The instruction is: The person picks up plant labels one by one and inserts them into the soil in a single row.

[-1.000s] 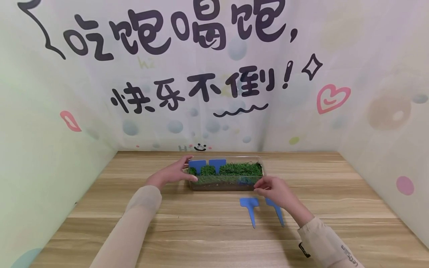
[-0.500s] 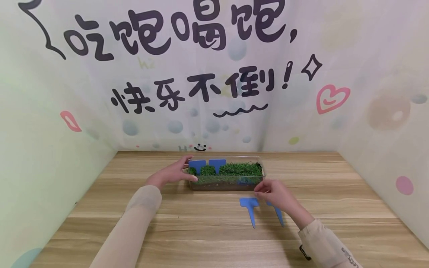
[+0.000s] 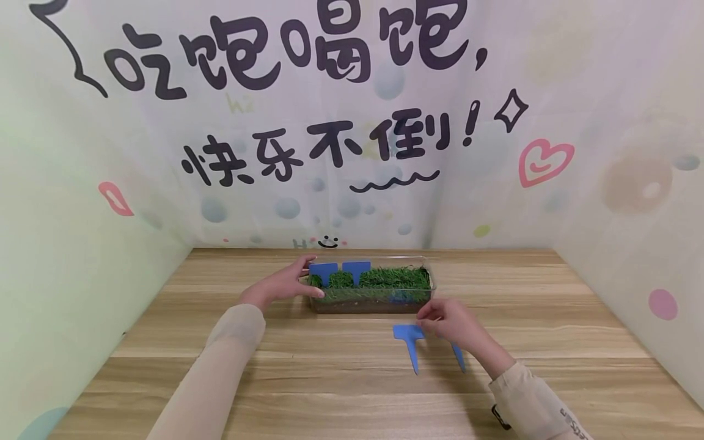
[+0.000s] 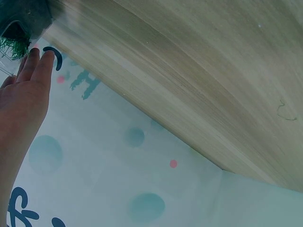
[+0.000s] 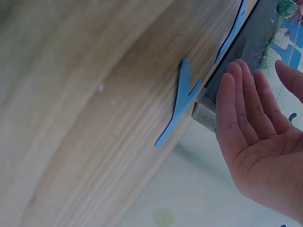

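Note:
A clear plastic planter box (image 3: 368,301) with green artificial grass (image 3: 396,278) stands toward the table's back. Two blue T-shaped plant labels (image 3: 357,269) are upright in its left part. My left hand (image 3: 279,285) holds the box's left end, its thumb in front and its fingers at the back; the left wrist view shows only part of this hand (image 4: 31,87). My right hand (image 3: 451,321) hovers in front of the box's right end, fingers loosely bent and holding nothing. Below it lie two more labels, one in plain sight (image 3: 409,333), the other (image 5: 182,101) partly hidden in the head view.
The wood-grain table (image 3: 341,391) reaches back to a printed white curtain (image 3: 308,208) with large dark lettering. Similar curtain walls stand at the left (image 3: 66,263) and right (image 3: 621,256).
My right hand has lowered slightly toward the table, away from the box's front corner and over the right-hand label, covering more of it. The left hand and the box have stayed still.

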Demonstrator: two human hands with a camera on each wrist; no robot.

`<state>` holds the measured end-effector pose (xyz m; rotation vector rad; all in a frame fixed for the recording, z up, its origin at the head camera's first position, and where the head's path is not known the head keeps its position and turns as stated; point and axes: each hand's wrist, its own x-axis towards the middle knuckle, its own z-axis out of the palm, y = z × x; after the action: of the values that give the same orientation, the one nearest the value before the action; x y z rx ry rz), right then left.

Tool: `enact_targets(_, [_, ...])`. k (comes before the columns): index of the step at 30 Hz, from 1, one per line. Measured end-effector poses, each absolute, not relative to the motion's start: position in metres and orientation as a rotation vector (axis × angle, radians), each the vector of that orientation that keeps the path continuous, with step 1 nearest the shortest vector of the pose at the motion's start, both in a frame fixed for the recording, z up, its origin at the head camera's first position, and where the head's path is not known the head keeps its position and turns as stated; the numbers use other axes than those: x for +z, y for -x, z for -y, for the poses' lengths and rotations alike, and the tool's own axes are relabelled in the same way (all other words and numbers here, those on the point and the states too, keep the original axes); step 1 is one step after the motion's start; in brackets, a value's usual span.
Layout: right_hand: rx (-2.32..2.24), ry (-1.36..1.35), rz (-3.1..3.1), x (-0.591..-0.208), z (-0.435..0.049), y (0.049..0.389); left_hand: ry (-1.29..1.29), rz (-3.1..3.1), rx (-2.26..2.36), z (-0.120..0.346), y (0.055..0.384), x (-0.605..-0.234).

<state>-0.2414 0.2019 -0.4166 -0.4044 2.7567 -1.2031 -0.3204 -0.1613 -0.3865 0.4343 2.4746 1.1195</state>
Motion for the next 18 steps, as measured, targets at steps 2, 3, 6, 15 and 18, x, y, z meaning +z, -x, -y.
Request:
enact_targets(2, [-1.203,0.406,-2.753,-0.4167,-0.2018,0.2408,-0.437,-2.478,1.114,0.1614,0.3204,-0.3863])
enact_targets(3, [-1.203,0.401,-2.750,-0.4167,-0.2015,0.2406,-0.439,-2.483,1.110,0.1615,0.3203,-0.3862])
enact_targets(6, [-1.198,0.381,-2.742,-0.4158,-0.2003,0.2393,-0.442,-2.491,1.099,0.1617,0.3201,-0.3859])
enact_targets(15, [-1.176,0.412,-2.748,-0.4156,-0.1985,0.2362,-0.448,-2.496,1.093,0.1620,0.3201,-0.3860])
enact_targets(18, [-1.179,0.401,-2.740,-0.4154,-0.1983,0.2355,-0.447,-2.497,1.094,0.1619,0.3204,-0.3861])
